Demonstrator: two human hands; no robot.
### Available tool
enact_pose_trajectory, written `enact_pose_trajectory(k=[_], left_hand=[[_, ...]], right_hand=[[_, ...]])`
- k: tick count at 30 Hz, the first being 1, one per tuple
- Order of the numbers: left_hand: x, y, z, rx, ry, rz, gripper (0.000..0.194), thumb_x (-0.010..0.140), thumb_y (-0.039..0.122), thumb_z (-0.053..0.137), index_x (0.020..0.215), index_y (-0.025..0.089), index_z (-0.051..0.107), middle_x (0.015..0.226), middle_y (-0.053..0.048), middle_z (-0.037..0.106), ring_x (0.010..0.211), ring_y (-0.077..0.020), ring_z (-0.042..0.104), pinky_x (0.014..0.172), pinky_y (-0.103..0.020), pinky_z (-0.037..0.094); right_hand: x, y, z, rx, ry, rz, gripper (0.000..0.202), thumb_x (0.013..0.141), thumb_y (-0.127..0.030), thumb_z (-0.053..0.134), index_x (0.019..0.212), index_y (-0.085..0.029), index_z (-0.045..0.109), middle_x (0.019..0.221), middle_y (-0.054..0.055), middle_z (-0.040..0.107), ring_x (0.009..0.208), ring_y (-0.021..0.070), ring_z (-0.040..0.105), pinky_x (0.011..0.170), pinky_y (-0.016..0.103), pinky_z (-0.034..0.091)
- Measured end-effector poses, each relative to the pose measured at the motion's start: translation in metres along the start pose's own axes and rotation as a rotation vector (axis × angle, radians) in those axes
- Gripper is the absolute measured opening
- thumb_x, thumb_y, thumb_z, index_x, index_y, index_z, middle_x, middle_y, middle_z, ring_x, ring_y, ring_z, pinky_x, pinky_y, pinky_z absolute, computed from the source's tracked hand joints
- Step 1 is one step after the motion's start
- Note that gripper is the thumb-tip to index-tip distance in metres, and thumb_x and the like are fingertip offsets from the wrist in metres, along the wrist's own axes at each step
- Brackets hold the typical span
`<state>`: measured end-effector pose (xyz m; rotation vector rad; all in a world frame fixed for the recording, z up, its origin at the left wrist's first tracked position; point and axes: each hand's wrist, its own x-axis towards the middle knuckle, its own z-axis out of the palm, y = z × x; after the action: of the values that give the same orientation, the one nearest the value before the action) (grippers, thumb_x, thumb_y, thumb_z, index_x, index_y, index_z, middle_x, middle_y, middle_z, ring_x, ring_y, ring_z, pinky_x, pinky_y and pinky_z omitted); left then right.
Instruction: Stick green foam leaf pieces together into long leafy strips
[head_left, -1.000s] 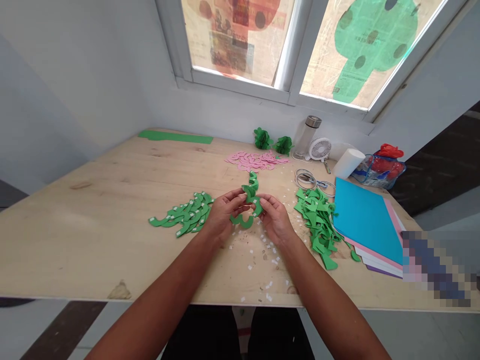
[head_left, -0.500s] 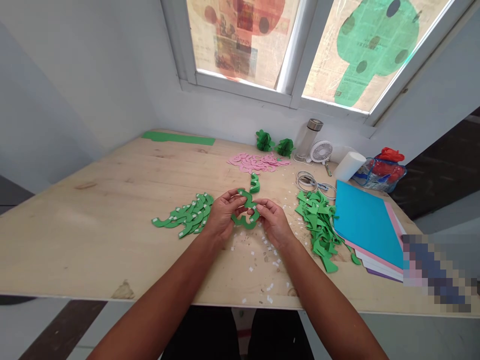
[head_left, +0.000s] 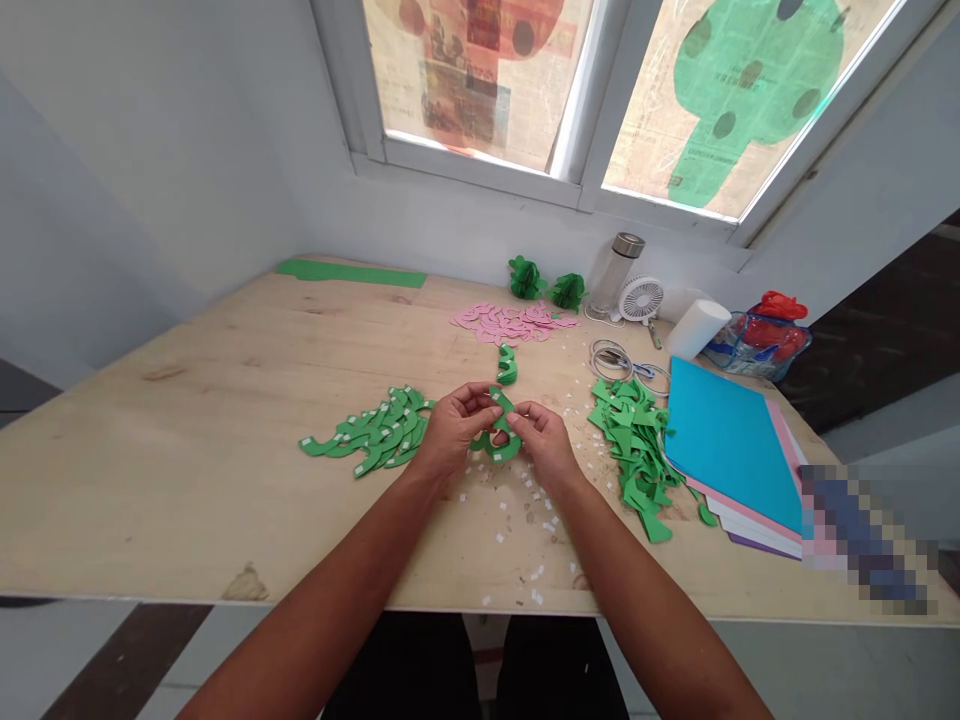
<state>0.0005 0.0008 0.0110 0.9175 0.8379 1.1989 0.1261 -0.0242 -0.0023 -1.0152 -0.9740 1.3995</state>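
Between my two hands is a curved green paper cutout (head_left: 505, 452) with small white squares on it. My left hand (head_left: 456, 428) pinches its upper left part, and my right hand (head_left: 541, 437) pinches the right side, thumbs close together. Whether it is one piece or several joined ones I cannot tell. Left of my hands lies a pile of similar green wavy cutouts (head_left: 384, 432) bearing white squares. Just beyond my fingers sits a small stack of green curved pieces (head_left: 508, 364).
Green paper scraps (head_left: 637, 450) lie to the right, beside blue paper sheets (head_left: 727, 430). Pink cutouts (head_left: 510, 323) are farther back, near green paper ornaments (head_left: 526, 278), a bottle (head_left: 616, 272) and a small fan (head_left: 641, 298). White bits (head_left: 536, 573) litter the near tabletop. Scissors (head_left: 637, 368) lie at right.
The green cutout in my hands has turned and its shape looks more bunched together. My fingers have come closer to each other. The view has shifted slightly.
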Motion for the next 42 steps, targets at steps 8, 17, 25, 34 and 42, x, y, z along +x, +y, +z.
enact_pose_trajectory(k=[8,17,25,34,42], left_hand=[[0.0009,-0.0037,-0.0003,0.066,-0.069,0.016,0.039,0.056,0.021,0.076,0.093,0.016,0.065,0.067,0.0,0.062,0.056,-0.0104,0.054,0.053,-0.022,0.042],[-0.0025,-0.0049,0.0018,0.252,0.061,0.235,0.037,0.068,0.026,0.068,0.102,0.019,0.054,0.079,0.0,0.063,0.069,-0.0141,0.061,0.063,-0.026,0.05],[-0.0071,-0.0082,0.0014,0.71,0.085,0.518,0.016,0.078,0.026,0.058,0.092,0.018,0.062,0.082,-0.002,0.067,0.073,-0.0143,0.064,0.07,-0.027,0.052],[-0.0073,-0.0068,0.0007,0.836,0.127,0.586,0.013,0.079,0.024,0.057,0.086,0.017,0.065,0.081,-0.002,0.071,0.068,-0.0138,0.065,0.07,-0.026,0.051],[-0.0075,-0.0027,0.0007,0.844,0.137,0.569,0.012,0.079,0.025,0.057,0.081,0.018,0.067,0.078,-0.002,0.072,0.068,-0.0142,0.066,0.068,-0.025,0.051]], right_hand=[[0.0002,-0.0028,0.0001,-0.037,0.083,0.046,0.028,0.063,-0.043,0.069,0.072,-0.018,0.058,0.044,-0.005,0.058,0.036,0.0102,0.051,0.039,0.02,0.039],[-0.0019,-0.0062,0.0004,-0.096,0.158,0.0,0.028,0.068,-0.042,0.064,0.08,-0.017,0.059,0.044,-0.005,0.058,0.036,0.0098,0.05,0.039,0.019,0.038],[-0.0014,-0.0019,0.0003,-0.255,0.157,-0.082,0.03,0.073,-0.041,0.059,0.09,-0.016,0.06,0.043,-0.005,0.058,0.039,0.0117,0.054,0.041,0.02,0.042],[-0.0037,-0.0023,-0.0009,-0.46,0.154,-0.17,0.03,0.077,-0.037,0.054,0.097,-0.016,0.061,0.049,-0.002,0.062,0.044,0.0136,0.059,0.043,0.021,0.044],[-0.0057,-0.0033,-0.0004,-0.526,0.146,-0.199,0.03,0.078,-0.033,0.052,0.099,-0.015,0.063,0.051,-0.001,0.062,0.046,0.0143,0.06,0.044,0.021,0.044]])
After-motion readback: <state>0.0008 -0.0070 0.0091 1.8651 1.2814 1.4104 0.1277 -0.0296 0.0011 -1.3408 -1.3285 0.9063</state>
